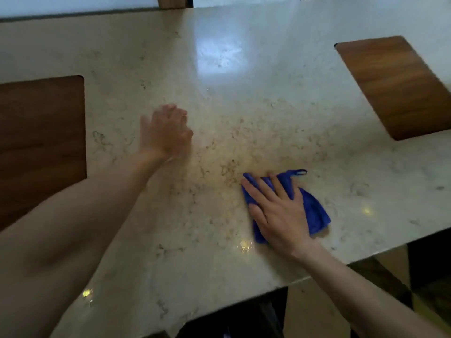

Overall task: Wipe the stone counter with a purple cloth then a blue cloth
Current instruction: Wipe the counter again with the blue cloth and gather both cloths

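Two wooden panels (41,142) (395,86) flank the counter (244,69) at frame edges. One blue cloth (314,211) lies under the flat right hand (278,215); the blurred left hand (166,132) holds nothing, its fingers unclear.

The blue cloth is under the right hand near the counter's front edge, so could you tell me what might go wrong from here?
1. The blue cloth is bunched, and the flat right hand covers only part of it, so strokes may leave streaks.
2. It lies close to the stone counter front edge; a pull toward the body could drag it off.
3. The left hand is blurred above the counter and may smudge wiped stone.
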{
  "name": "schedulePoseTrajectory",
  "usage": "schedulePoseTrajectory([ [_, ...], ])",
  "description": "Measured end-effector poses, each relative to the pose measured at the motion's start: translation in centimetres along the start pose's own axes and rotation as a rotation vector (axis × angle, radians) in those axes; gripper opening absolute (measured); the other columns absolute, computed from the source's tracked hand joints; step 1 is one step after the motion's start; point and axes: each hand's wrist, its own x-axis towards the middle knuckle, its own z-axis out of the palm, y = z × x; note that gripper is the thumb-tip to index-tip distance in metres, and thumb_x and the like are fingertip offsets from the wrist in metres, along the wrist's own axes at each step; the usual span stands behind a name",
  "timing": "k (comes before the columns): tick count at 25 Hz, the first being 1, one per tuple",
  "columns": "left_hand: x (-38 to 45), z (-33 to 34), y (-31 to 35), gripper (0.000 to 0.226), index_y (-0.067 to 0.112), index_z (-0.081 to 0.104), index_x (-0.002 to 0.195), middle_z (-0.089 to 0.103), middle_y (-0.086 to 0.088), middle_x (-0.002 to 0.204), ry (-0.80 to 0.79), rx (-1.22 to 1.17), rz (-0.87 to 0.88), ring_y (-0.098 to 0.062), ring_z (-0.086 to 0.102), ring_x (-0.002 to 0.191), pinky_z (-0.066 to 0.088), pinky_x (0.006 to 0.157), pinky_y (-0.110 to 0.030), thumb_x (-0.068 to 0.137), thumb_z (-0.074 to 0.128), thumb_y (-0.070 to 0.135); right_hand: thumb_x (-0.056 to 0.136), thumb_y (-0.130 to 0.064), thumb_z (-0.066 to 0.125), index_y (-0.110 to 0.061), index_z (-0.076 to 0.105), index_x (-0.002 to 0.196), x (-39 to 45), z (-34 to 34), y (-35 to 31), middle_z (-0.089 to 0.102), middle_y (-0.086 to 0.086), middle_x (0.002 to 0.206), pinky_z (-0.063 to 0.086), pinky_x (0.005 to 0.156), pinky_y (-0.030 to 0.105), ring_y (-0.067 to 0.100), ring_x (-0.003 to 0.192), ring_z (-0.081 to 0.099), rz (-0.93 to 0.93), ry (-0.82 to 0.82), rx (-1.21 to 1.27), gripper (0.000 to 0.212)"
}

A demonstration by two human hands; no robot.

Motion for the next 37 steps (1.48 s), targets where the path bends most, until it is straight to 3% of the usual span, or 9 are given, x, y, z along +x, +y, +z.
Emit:
schedulePoseTrajectory([
  [4,-2.8,-2.5,-7.2,0.050,0.027,0.038,0.144,0.023,-0.006,0.161,-0.120,0.092,-0.127,-0.030,0.021,0.147,0.023,0.113,-0.062,0.097,0.043,0.044,0.101,-0.044,0.026,-0.037,0.021,0.155,-10.3,0.7,-2.4,0.023,-0.014,0.161,0.026,0.110,0.064,0.024,0.150,0.020,0.143,0.006,-0.033,0.055],
  [8,-1.5,-3.0,-11.7,0.059,0.034,0.026,0.149,0.014,-0.001,0.164,-0.082,0.104,-0.149,-0.033,0.013,0.150,0.014,0.114,-0.068,0.097,0.041,0.057,0.101,-0.043,0.024,-0.035,0.024,0.154,-9.9,1.3,-5.7,0.028,-0.011,0.160,0.022,0.110,0.067,0.024,0.149,0.022,0.357,0.029,0.005,0.054],
  [13,1.3,-2.6,-15.2,0.056,0.039,0.020,0.144,0.016,-0.002,0.162,-0.079,0.104,-0.148,-0.036,0.012,0.149,0.008,0.113,-0.074,0.095,0.026,0.065,0.101,-0.043,0.027,-0.035,0.028,0.154,-5.2,2.2,-8.8,0.030,-0.012,0.159,0.018,0.111,0.071,0.025,0.149,0.024,0.225,0.040,-0.001,0.053],
  [18,0.6,-1.8,-16.7,0.065,0.048,0.014,0.151,0.008,0.002,0.167,-0.062,0.094,-0.132,-0.028,0.002,0.153,-0.001,0.114,-0.069,0.092,0.015,0.073,0.104,-0.043,0.024,-0.036,0.025,0.155,9.7,1.5,-9.2,0.025,-0.014,0.160,0.013,0.112,0.069,0.024,0.150,0.020,0.185,0.071,-0.009,0.051],
  [25,0.4,-1.6,-16.6,0.067,0.049,0.008,0.154,0.008,0.002,0.167,-0.064,0.136,-0.124,-0.027,0.002,0.154,0.003,0.117,-0.069,0.092,0.009,0.074,0.101,-0.038,0.021,-0.043,0.019,0.153,38.3,-0.7,-9.1,0.019,-0.019,0.162,0.006,0.110,0.072,0.020,0.151,0.010,0.236,0.068,0.042,0.053],
  [29,0.8,-1.8,-16.9,0.068,0.044,0.015,0.155,0.012,-0.003,0.167,-0.064,0.161,-0.097,-0.032,0.009,0.153,0.008,0.114,-0.072,0.093,0.011,0.072,0.100,-0.033,0.019,-0.037,0.022,0.154,52.9,-2.6,-10.6,0.025,-0.010,0.162,0.001,0.110,0.074,0.024,0.151,0.007,0.198,0.027,0.116,0.053],
  [33,1.0,-1.8,-16.8,0.067,0.041,0.022,0.153,0.016,-0.005,0.165,-0.051,0.175,-0.087,-0.034,0.011,0.152,0.010,0.113,-0.074,0.093,0.016,0.071,0.101,-0.036,0.019,-0.032,0.024,0.155,58.1,-2.2,-12.3,0.028,-0.004,0.161,0.008,0.110,0.074,0.032,0.150,0.013,0.150,0.057,0.108,0.054],
  [37,1.0,-1.6,-16.9,0.067,0.045,0.015,0.153,0.010,-0.001,0.166,-0.046,0.167,-0.110,-0.031,0.005,0.153,0.005,0.115,-0.071,0.092,0.021,0.071,0.102,-0.038,0.017,-0.034,0.020,0.155,56.1,-1.4,-13.5,0.021,-0.010,0.163,0.009,0.113,0.069,0.027,0.150,0.015,-0.018,0.036,0.064,0.054],
])
